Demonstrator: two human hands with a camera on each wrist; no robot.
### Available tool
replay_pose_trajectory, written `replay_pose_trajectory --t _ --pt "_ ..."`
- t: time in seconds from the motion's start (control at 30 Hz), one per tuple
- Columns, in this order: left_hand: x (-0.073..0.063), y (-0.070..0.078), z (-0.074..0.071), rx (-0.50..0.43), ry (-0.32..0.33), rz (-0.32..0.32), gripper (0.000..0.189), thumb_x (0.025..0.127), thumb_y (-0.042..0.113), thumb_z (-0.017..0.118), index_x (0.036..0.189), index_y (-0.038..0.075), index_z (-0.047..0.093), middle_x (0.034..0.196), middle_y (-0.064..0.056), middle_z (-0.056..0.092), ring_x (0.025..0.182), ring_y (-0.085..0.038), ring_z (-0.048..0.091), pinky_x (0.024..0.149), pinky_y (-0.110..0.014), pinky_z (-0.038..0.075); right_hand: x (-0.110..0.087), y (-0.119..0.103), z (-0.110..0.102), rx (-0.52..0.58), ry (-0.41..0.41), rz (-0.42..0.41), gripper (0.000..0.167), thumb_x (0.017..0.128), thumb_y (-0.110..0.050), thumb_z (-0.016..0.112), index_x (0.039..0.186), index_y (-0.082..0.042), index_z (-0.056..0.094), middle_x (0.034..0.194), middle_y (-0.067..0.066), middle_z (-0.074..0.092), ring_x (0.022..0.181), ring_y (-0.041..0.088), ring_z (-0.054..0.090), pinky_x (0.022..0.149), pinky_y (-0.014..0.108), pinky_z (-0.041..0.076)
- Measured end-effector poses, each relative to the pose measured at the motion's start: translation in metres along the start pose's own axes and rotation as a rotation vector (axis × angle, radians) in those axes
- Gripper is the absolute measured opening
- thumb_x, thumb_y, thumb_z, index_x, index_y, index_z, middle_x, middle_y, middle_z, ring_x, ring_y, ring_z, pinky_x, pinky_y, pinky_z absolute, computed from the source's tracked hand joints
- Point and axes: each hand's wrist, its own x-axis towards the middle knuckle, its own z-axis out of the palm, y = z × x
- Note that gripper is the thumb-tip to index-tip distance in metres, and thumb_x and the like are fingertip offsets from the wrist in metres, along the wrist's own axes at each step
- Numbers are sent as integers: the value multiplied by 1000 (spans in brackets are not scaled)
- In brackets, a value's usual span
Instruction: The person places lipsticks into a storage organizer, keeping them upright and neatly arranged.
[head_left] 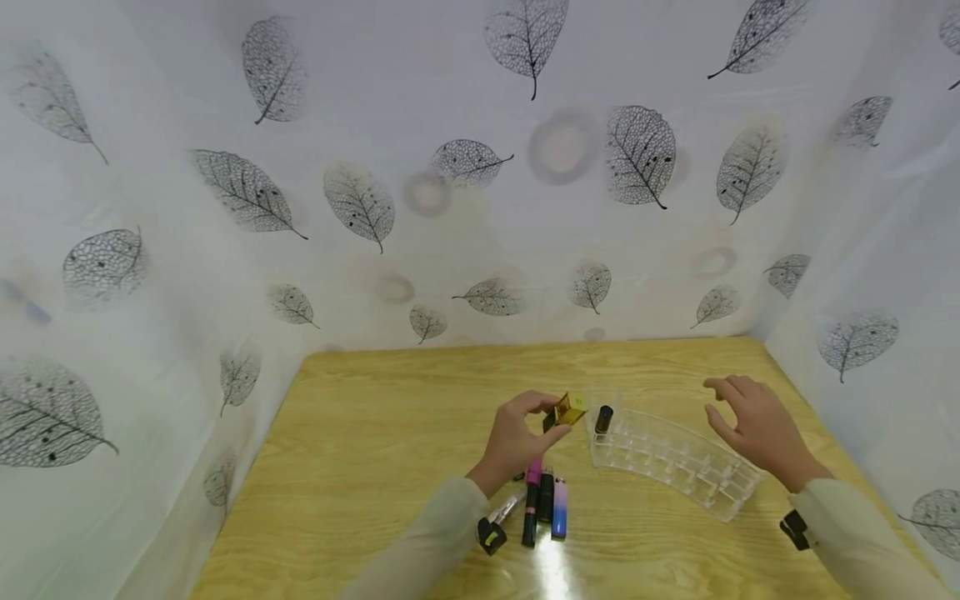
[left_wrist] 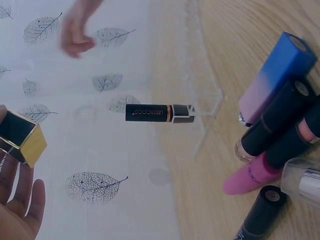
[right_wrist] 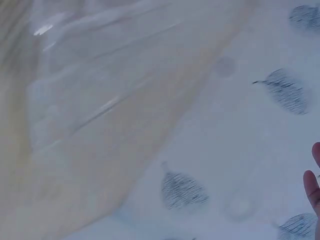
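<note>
**Gold piece in left hand, curved clear rack beside it**

OK so, closest to the person, a black tube with a clear end (head_left: 492, 533) is lying slantwise on the wood-grain table (head_left: 360, 442). Right next to it a blue-and-pink tube (head_left: 559, 508), a pink-and-black tube (head_left: 531, 507) and a black tube (head_left: 546, 498) are lying side by side, long axes running roughly away from the person. A short black tube (left_wrist: 262, 212) is lying near those, mostly hidden in the head view.

Just past them the left hand (head_left: 516, 435) is pinching a boxy gold-and-black piece (head_left: 572, 408) between thumb and fingers, above the table. Its gold end is pointing right, towards the rack, and its dark part is sitting nearer the palm. It's foreshortened, so I can't really tell its long axis.

The clear curved rack (head_left: 660, 454) is lying to the right, rows of little compartments showing. A lettered black lipstick tube (head_left: 603, 419) is standing upright at its far left end. The right hand (head_left: 761, 429) is hovering by the other end, thumb and forefinger leaving a wide gap.

Behind everything, a pale leaf-print sheet (head_left: 480, 242) is hanging.
</note>
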Motion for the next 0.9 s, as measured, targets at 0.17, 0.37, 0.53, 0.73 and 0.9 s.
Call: replay_pose_trajectory --t 0.17,0.37,0.53,0.73,0.9 --pt "-1 0 0 1 -8 -17 30 77 16 77 104 7 67 98 -6 70 87 -15 66 82 -26 54 47 -61 -12 237 23 -64 26 84 -10 65 109 -2 62 90 3 60 82 17 54 79 31 40" --pt "-2 0 1 1 -10 -9 31 76 16 77 104 7 67 98 -6 70 87 -15 66 81 -26 54 78 -112 -11 410 -115 -45 47 74 -6 75 117 -14 59 100 -5 62 91 10 56 79 28 47" --pt "-2 -1 1 7 -7 24 30 77 15 77 103 6 67 97 -7 70 87 -16 66 81 -28 54 90 -131 -1 470 -174 -28 49 73 -10 79 118 -12 59 103 -5 62 90 8 56 75 32 50" --pt "-1 -2 0 -8 -14 26 29 77 13 77 103 5 67 95 -7 70 86 -16 66 81 -28 54 94 -137 6 492 -149 -47 44 73 -8 78 113 -12 61 102 -4 63 87 5 54 73 29 50" --pt "-2 -3 0 -6 -7 45 29 76 12 77 102 5 67 94 -7 70 84 -16 66 78 -26 54 97 -138 7 516 -139 -59 36 74 -6 77 106 -13 64 98 -6 63 86 7 56 74 28 51"
